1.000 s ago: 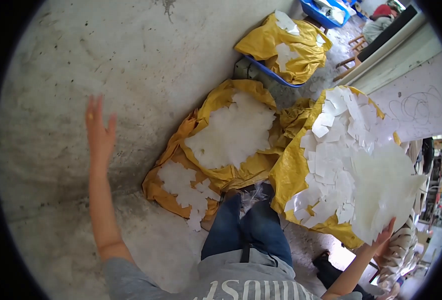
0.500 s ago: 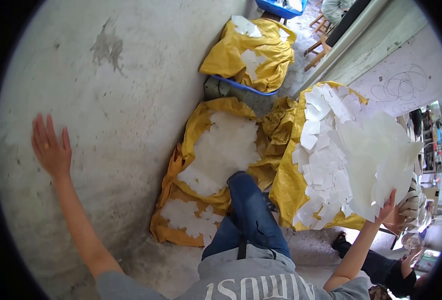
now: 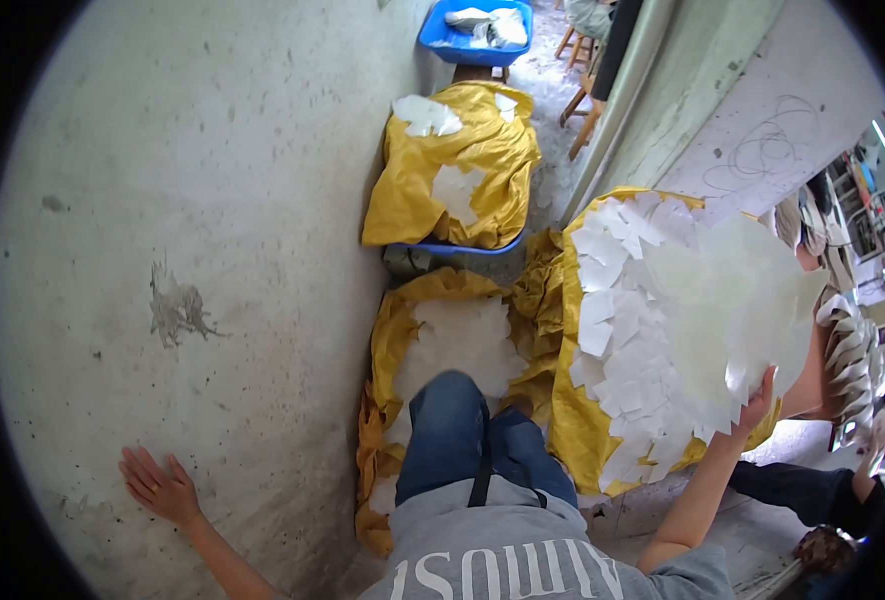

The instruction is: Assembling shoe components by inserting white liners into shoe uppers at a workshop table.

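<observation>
My left hand [image 3: 159, 487] rests with its palm toward the bare concrete wall [image 3: 92, 370], fingers stretched out, holding nothing. On the right, my right hand [image 3: 754, 402] grips the near edge of a few large, thin, translucent sheets [image 3: 727, 310] with irregular outlines. They hang over a heap of smaller white cut pieces [image 3: 627, 345], which fills a yellow sack [image 3: 567, 425]. Part of that heap is hidden behind the sheets. In front of my legs, another open yellow sack [image 3: 387, 340] contains more white pieces [image 3: 467, 345], and my knee partly covers them.
Ahead along the wall stands a covered yellow bundle [image 3: 432, 200] with white scraps on top, and beyond it a blue basin [image 3: 437, 42]. Wooden stools [image 3: 584, 125] stand past the wall's end [image 3: 652, 110]. At far right is another person's dark-clothed leg [image 3: 792, 490].
My body has moved forward between the sacks. My left hand sits lower in view along the wall. The sheets stay in my right hand over the right-hand sack.
</observation>
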Tool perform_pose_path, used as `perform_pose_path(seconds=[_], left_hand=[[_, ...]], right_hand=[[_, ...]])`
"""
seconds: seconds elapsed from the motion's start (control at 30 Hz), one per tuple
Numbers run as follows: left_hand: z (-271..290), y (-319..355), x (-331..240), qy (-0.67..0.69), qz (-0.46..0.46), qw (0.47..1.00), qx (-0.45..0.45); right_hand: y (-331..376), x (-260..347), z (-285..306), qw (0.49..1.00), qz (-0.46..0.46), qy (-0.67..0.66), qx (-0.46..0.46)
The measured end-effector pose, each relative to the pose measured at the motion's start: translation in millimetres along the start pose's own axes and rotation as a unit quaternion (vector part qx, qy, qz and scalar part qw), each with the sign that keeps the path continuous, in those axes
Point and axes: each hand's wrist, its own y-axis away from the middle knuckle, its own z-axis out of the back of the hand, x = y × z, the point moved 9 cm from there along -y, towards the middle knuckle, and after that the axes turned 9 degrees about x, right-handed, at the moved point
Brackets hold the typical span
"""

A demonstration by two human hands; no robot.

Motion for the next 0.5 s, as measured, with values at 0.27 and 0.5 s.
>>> perform_pose_path(seconds=[0.27, 0.5], left_hand=[[0.5, -23.3, 14.3, 0.019, 0.14, 0.99, -0.001], [-28.9, -191.1, -165.5, 0.196, -0.08, 0.974, 0.085]], right_hand=[[7.6, 33.9, 42.1, 0.997, 0.019, -0.027, -0.072], [-34.6, -16.7, 25.5, 0.993, -0.003, -0.111, -0.034]])
